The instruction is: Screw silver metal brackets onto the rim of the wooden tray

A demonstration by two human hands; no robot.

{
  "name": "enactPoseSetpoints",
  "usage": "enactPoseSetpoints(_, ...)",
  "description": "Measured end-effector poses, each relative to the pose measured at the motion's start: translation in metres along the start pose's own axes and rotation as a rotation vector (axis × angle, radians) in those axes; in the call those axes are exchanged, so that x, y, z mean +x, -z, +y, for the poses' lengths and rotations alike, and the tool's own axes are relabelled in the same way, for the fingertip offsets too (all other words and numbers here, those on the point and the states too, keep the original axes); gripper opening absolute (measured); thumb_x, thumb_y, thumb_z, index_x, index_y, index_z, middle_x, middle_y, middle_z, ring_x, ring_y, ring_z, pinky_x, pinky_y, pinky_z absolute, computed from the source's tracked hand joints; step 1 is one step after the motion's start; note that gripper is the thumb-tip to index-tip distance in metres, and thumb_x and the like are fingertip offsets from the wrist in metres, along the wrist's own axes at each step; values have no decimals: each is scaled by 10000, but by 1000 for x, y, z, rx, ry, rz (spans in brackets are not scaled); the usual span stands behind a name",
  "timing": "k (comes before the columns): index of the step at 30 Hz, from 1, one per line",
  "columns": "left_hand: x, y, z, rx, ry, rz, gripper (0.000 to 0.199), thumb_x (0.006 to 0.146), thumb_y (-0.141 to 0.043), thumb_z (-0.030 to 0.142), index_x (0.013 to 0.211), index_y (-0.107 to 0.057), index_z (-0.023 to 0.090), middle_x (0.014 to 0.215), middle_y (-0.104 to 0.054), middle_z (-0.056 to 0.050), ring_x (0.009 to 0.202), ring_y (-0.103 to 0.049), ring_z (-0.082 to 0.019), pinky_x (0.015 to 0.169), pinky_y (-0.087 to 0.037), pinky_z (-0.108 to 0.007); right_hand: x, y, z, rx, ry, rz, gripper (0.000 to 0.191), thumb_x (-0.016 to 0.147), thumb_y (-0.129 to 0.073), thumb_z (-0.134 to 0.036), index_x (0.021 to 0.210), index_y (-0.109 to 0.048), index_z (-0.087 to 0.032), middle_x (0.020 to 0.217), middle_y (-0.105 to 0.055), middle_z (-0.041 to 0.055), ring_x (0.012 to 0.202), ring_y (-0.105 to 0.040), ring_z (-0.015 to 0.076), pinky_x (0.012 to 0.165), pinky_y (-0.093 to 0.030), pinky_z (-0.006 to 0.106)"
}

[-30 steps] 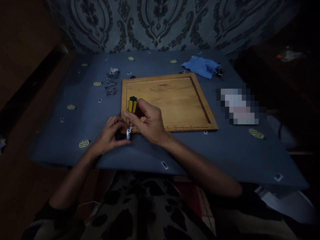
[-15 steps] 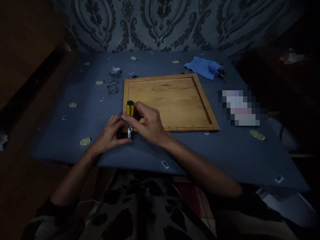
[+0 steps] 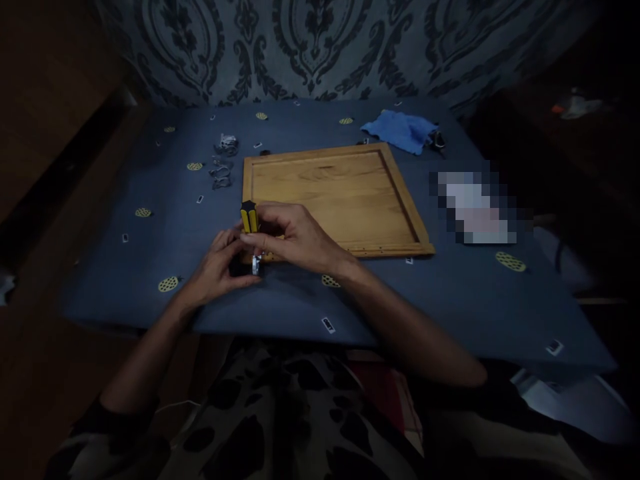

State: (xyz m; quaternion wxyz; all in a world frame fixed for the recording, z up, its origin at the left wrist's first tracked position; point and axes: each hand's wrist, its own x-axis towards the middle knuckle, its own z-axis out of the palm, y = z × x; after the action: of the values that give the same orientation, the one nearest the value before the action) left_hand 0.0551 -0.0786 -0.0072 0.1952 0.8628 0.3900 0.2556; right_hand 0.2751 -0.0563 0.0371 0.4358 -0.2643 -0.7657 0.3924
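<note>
My right hand [image 3: 295,237] is closed round a yellow and black screwdriver handle [image 3: 249,218], which stands nearly upright at the near left corner of a wooden framed panel [image 3: 340,193]. Below the handle, a small shiny metal piece [image 3: 256,264] sits between the thumb and fingers of my left hand [image 3: 219,267]. The screwdriver's tip is hidden by my fingers. The panel lies flat on the blue patterned cloth [image 3: 280,307], with small dark holes along its near edge.
Several small metal parts [image 3: 221,173] lie left of the panel's far left corner. A crumpled blue cloth [image 3: 400,130] with a dark object beside it rests at the back right. A blurred-out pale item [image 3: 475,208] lies right of the panel. Patterned fabric [image 3: 315,47] hangs behind.
The screwdriver handle has tilted slightly left, and my right hand has shifted and turned around it. My left hand stays round the metal piece. The whole view has shifted a little.
</note>
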Motion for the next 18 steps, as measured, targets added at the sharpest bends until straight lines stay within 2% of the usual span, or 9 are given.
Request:
enactPoseSetpoints(5,-2,-4,-5,11,36,13,584,829,-720,655,1224,-640,231,1111,-622,-87,1072,-575,-291,954,-526,-474,-1,-6,1,-67,105,86,408,983,-610,-521,750,-550,-192,730,-524,-24,702,-517,124,647,-421,266)
enactPoseSetpoints(10,-3,-7,-9,24,17,15,573,824,-724,658,1170,-655,207,1103,-630,-92,1040,-586,-288,917,-530,-473,-6,-18,5,-175,234,197,383,998,-617,-463,747,-474,-211,728,-467,-34,672,-474,122,637,-389,274)
enactPoseSetpoints(14,-3,-8,-11,20,-10,40,578,833,-710,664,1183,-645,209,1101,-627,-94,1038,-585,-279,915,-534,-470,-8,-23,6,-188,231,242,380,1001,-609,-477,763,-463,-220,734,-476,-34,663,-479,120,621,-401,269)
enactPoseSetpoints(18,-4,-8,-12,32,-9,17,565,833,-719,650,1173,-642,205,1129,-628,-99,1067,-587,-287,940,-530,-480,-9,-25,7,-184,182,248,396,986,-620,-512,761,-471,-222,743,-496,-30,656,-489,120,601,-420,269)
